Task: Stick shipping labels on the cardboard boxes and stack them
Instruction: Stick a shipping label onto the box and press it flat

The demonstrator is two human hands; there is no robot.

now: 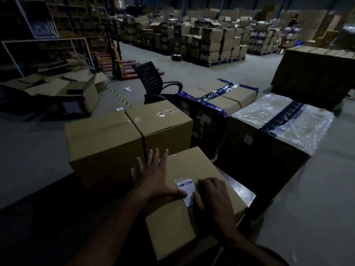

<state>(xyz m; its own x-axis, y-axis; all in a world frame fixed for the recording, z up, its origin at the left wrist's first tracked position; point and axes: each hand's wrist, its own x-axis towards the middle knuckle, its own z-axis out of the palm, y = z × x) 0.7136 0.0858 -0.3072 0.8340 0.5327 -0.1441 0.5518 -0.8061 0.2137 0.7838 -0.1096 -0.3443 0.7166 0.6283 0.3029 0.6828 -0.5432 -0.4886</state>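
Dim warehouse; left hand (155, 179) flat, right hand (213, 200) pressing label (185, 186) on box (172, 223)

One head-worn camera looks forward and down, close over the cardboard box (184, 198).

Label (187, 191) on near box (184, 214); 2 boxes (126, 135) behind.

Dim, underexposed warehouse view — glare on plastic wrap (284, 114), edges bowed and dark.
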